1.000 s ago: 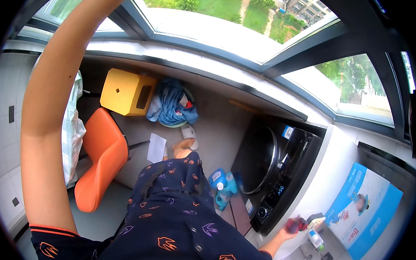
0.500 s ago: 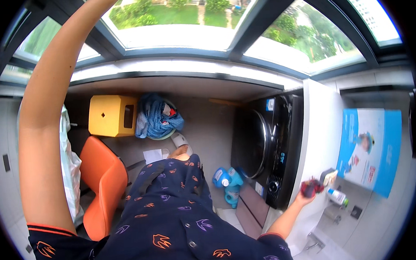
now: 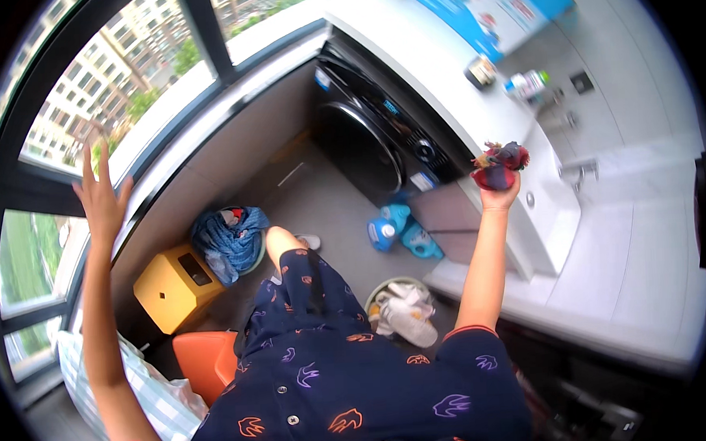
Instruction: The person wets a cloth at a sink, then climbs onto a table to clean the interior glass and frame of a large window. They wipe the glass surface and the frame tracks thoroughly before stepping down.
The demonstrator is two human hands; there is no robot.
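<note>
My left hand (image 3: 104,200) is raised beside the window at the far left, fingers stretched and spread, with nothing in it. Out to the right, my right hand (image 3: 503,199) is closed around a crumpled dark red and purple bundle (image 3: 499,169). The bundle looks like bunched fabric with frilly, tan-flecked edges on top; its exact kind is unclear. It is held up in front of a white counter (image 3: 449,66) and close to the sink (image 3: 553,212).
A black front-loading washing machine (image 3: 365,133) stands under the counter. Blue detergent bottles (image 3: 405,230), a basin of shoes (image 3: 404,309), a tub with blue cloth (image 3: 227,234), a yellow stool (image 3: 176,287) and an orange chair (image 3: 204,361) surround me. A blue-white box (image 3: 493,9) sits on the counter.
My body and view have turned rightward, toward the counter. My left hand has come down from above the picture and shows open. My right hand still holds the dark red bundle.
</note>
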